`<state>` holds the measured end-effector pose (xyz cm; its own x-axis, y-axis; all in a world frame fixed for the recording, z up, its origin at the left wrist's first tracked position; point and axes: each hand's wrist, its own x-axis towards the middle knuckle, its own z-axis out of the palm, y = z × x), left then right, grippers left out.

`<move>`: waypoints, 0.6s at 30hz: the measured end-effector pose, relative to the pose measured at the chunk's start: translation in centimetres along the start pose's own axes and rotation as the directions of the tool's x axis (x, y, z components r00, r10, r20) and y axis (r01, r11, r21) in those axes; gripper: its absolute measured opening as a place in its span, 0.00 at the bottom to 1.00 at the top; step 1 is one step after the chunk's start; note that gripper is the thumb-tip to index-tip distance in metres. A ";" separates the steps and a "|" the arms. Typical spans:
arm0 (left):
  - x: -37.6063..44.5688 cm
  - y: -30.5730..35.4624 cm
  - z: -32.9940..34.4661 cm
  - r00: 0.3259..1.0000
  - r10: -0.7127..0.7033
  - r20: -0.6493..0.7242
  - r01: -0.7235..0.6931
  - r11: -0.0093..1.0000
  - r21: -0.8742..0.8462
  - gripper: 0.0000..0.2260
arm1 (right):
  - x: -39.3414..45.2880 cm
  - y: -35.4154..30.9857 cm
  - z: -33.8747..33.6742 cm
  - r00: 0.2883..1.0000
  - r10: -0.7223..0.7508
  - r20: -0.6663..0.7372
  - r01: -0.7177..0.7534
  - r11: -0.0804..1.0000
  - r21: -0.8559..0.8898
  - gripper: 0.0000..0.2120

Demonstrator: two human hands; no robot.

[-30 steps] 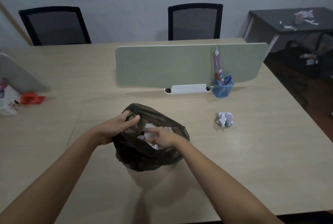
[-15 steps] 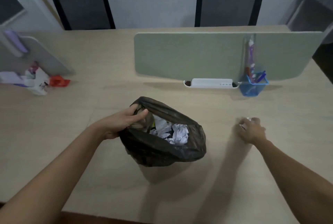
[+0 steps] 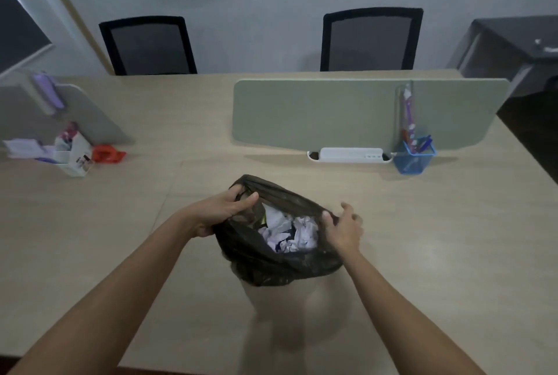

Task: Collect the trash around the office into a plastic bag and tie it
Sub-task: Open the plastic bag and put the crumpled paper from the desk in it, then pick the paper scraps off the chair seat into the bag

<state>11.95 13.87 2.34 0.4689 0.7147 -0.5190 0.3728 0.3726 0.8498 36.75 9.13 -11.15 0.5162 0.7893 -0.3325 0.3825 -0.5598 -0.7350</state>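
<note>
The plastic bag is sitting on the desk, directly in front of the person, its mouth gaping and crumpled paper showing inside; the left hand is pinching the bag's left rim, fingers curled round the gathered film; the right hand is touching the bag's right rim, though whether its fingers are closing on the film or merely resting there I cannot tell. To do this well, both hands are probably needing a firm hold on opposite edges before drawing the mouth shut, keeping the paper below the rim. Beyond the bag, an orange scrap is lying far off to its left, likely trash to collect before tying.
</note>
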 end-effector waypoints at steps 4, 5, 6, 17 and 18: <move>-1.7 -0.3 -1.2 0.999 0.008 0.038 -0.010 0.999 0.035 0.19 | -1.2 4.1 2.2 0.903 0.388 0.187 -0.425 0.870 0.248 0.25; -2.2 -0.4 -1.6 0.999 0.016 0.049 -0.017 1.000 0.022 0.19 | -1.3 4.6 2.3 0.908 0.384 0.170 -0.419 0.847 0.327 0.19; -3.1 -0.9 -2.2 0.997 0.028 0.069 -0.029 1.000 0.012 0.19 | -2.4 4.6 2.1 0.932 0.349 0.097 -0.358 0.848 0.390 0.15; -5.4 0.4 0.8 0.969 0.152 0.193 -0.112 0.973 -0.204 0.38 | -10.1 3.3 -9.8 0.978 0.092 -0.190 0.021 0.852 0.523 0.04; -5.8 0.7 1.9 0.964 0.163 0.210 -0.118 0.970 -0.214 0.40 | -11.1 3.7 -10.6 0.979 0.093 -0.181 0.019 0.843 0.537 0.04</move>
<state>11.06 8.85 5.78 0.6812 0.6253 -0.3807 0.1349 0.4038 0.9048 40.59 -4.34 -3.88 0.6794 0.6753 -0.2871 -0.0789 -0.3217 -0.9435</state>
